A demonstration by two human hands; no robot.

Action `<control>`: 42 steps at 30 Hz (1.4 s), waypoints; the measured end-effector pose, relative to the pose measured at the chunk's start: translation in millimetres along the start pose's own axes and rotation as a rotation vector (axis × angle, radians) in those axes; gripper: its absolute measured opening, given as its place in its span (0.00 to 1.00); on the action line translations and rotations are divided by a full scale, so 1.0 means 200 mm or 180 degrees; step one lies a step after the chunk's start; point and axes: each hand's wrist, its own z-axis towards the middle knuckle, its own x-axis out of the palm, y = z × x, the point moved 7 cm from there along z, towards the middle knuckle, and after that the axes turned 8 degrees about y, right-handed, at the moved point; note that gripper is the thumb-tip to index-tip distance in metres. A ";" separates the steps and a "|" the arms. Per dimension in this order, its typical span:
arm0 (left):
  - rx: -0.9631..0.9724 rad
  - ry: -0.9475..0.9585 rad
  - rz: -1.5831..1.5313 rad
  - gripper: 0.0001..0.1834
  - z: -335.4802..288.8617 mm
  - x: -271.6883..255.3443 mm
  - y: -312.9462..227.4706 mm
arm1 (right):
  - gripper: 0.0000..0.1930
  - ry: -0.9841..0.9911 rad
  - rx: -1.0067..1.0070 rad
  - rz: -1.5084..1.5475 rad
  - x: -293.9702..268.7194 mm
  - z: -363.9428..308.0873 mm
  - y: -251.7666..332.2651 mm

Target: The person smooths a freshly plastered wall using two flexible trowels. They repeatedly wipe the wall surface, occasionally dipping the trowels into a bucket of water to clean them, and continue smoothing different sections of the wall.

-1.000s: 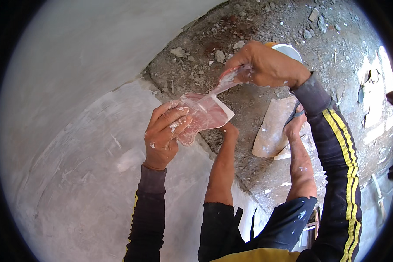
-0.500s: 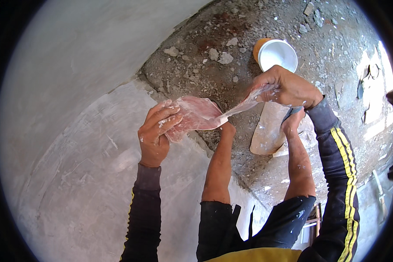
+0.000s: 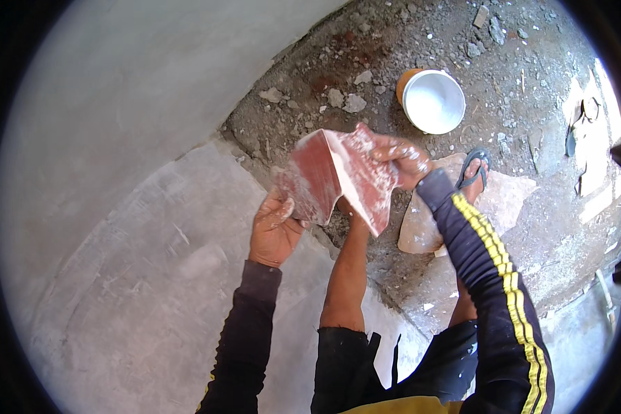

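A dusty red sheet, apparently sandpaper (image 3: 317, 169), is stretched between my hands, with white powder smeared over it and a pale ridge running down its middle. Its left end is pinched by my left hand (image 3: 277, 231), thumb on top. At the opposite end my right hand (image 3: 407, 162) grips the upper right corner, fingers closed and white with powder. The sheet bends at the ridge, and its right part hangs to a point over my shin.
An orange bucket with a white inside (image 3: 433, 102) stands on the rubble-strewn ground (image 3: 310, 69). A flattened pale sheet (image 3: 500, 200) lies under my sandalled foot (image 3: 475, 172). Smooth grey plastered wall (image 3: 131, 103) fills the left side.
My right hand has come down and left, and the twisted sheet has opened out with its red face showing. My left hand has shifted slightly right and down.
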 end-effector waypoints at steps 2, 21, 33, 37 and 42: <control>-0.0106 0.0232 -0.0457 0.27 0.02 0.00 0.09 | 0.22 0.0284 -0.0124 0.0499 0.06 0.04 -0.14; 0.0058 -0.2279 0.1663 0.17 -1.16 -0.05 0.61 | 0.16 -0.1194 -0.2502 -0.0369 -0.06 1.06 -0.06; -0.0082 -0.2041 0.2832 0.14 -1.22 -0.18 0.67 | 0.11 -0.2130 -0.2729 -0.1621 0.54 1.04 -0.20; -0.0072 -0.2110 0.2856 0.15 -1.20 -0.19 0.65 | 0.12 -0.1357 -0.2752 -0.0042 0.21 1.16 -0.09; 0.0059 -0.2124 0.3061 0.17 -1.18 -0.16 0.63 | 0.12 -0.0829 -0.2937 -0.0155 0.31 1.22 0.05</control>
